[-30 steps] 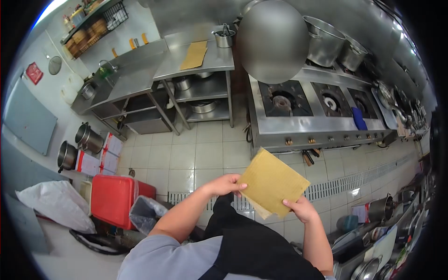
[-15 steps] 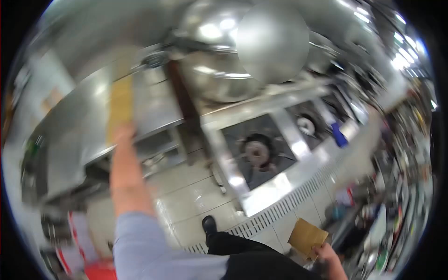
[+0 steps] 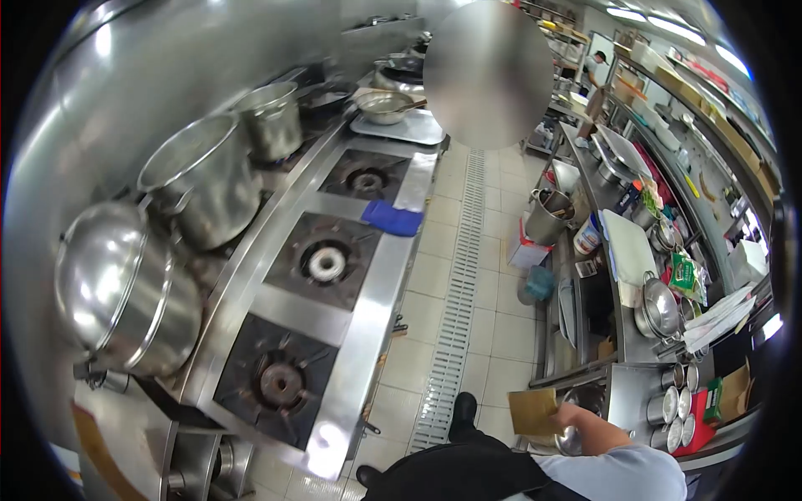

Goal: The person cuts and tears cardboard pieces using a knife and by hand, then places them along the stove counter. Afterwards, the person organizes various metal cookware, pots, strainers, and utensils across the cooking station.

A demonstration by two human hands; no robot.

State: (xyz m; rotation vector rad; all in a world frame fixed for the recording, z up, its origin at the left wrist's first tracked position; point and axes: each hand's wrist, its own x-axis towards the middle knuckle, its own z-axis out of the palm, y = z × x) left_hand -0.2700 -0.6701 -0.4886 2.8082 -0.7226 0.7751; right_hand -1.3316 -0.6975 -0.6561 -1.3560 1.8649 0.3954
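My right hand point(image 3: 571, 419) is closed around the edge of a flat, square tan piece that looks like cardboard point(image 3: 531, 412). It is held low beside my body, over the floor near the right-hand counter. My left hand is out of view. A yellow-brown strip point(image 3: 102, 455) lies along the steel counter at the lower left. Closest to my front is a stove burner point(image 3: 282, 382) set in the long steel range point(image 3: 322, 313). A large lidded pot point(image 3: 134, 292) stands behind it.
More tall pots point(image 3: 209, 184) line the back of the range. A blue cloth point(image 3: 393, 219) lies on its front edge, and a pan point(image 3: 384, 107) rests farther along. A floor drain grate point(image 3: 459, 301) runs down the aisle. Crowded shelves and a counter point(image 3: 631, 242) stand right; a person point(image 3: 596, 68) is far off.
My view has swung right, from the side counter to along the aisle. The left hand, earlier at the yellow-brown strip, has left view. The right hand still holds the tan piece.
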